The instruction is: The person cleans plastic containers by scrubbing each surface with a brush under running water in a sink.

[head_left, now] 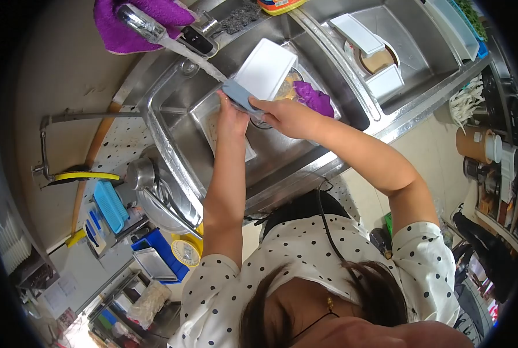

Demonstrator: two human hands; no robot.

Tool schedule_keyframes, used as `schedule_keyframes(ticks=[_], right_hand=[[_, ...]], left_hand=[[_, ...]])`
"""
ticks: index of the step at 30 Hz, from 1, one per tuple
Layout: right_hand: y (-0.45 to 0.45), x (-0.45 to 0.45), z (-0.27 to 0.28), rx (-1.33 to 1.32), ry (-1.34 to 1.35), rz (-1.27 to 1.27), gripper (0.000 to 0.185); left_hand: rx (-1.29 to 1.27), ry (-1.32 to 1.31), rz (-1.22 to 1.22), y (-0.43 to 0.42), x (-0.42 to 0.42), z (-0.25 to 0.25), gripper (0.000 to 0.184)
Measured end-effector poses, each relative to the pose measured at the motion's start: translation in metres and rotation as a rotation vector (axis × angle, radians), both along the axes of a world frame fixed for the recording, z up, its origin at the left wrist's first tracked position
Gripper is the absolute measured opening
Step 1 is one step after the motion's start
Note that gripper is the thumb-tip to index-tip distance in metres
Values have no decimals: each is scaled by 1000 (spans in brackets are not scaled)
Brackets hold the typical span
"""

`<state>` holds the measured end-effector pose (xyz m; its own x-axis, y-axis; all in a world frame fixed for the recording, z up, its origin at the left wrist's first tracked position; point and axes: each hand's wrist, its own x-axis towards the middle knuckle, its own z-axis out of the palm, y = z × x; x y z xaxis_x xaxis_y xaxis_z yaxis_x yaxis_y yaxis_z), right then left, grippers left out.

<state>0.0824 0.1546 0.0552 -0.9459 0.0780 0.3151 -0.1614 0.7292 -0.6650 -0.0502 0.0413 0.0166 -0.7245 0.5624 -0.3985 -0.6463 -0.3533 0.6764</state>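
Note:
Under the running water from the faucet (140, 24), a grey-blue flat object (237, 94) is held over the left sink basin. My left hand (232, 119) grips it from the near left side. My right hand (291, 116) pinches its right end between thumb and fingers. Just behind the hands lies a white rectangular tray or lid (265, 68). A purple cloth (313, 99) rests in the basin to the right of my right hand. Below my left hand, a flat pale tray (250, 152) is partly hidden by the forearm.
The right basin holds white containers (385, 83) and a round brown-bottomed container (378, 60). Another purple cloth (109, 26) hangs around the faucet. A metal divider (335, 64) separates the basins. Pots (141, 173) and a blue basket (111, 206) stand at the left.

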Motion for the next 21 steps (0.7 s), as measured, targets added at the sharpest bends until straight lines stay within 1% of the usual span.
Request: schedule_keyframes(ticks=[1, 2, 3, 4, 6, 7, 8, 9, 10, 11, 12, 13, 14, 15, 16, 17, 18, 20, 21], right_hand=[[11, -3, 7, -92, -166, -14, 44], [28, -9, 10, -190, -336, -30, 43], [41, -16, 8, -250, -320, -187, 42], [44, -15, 17, -235, -506, -259, 43], [24, -6, -10, -125, -202, -8, 44], [10, 1, 35, -172, -383, 18, 44], [15, -1, 26, -208, -355, -33, 44], [25, -8, 21, -246, -326, -85, 43], [31, -14, 19, -276, -292, -131, 42], [34, -12, 18, -278, -447, -142, 41], [30, -9, 18, -268, -382, -107, 42], [26, -4, 12, -258, -321, -69, 42], [23, 2, 4, -253, -262, -30, 42], [27, 4, -13, -209, -77, -46, 43], [35, 7, 18, -323, -361, -107, 43], [38, 10, 16, -323, -441, -125, 43], [42, 10, 16, -318, -518, -146, 44], [15, 22, 16, -126, -242, 6, 43], [9, 25, 32, -74, -326, 37, 43]], left_hand=[[19, -39, -10, 0, -2, 1, 75], [36, -10, -65, -2, -2, -3, 75], [56, 21, -117, -3, -3, -4, 76], [81, 58, -167, -1, -4, -4, 77], [75, 23, -96, 2, -3, -4, 77], [62, 17, -56, 2, -2, -4, 76], [46, 10, -20, 1, -1, -6, 76], [258, -113, -123, -5, -5, -5, 59], [195, -43, -121, -5, -4, -6, 55], [133, 28, -114, -4, -3, -7, 51], [72, 98, -106, -4, -2, -5, 48], [110, 45, -119, -6, -7, -7, 50], [77, 118, -145, -8, -5, -9, 50], [44, 194, -172, -9, -4, -8, 50], [9, 269, -197, -9, -1, -5, 51], [-167, 327, -151, -8, 4, -2, 51], [-215, 369, -117, -5, 7, 0, 48], [-311, 450, -54, 0, 9, 2, 43], [-304, 496, -39, -1, 7, 2, 42]])
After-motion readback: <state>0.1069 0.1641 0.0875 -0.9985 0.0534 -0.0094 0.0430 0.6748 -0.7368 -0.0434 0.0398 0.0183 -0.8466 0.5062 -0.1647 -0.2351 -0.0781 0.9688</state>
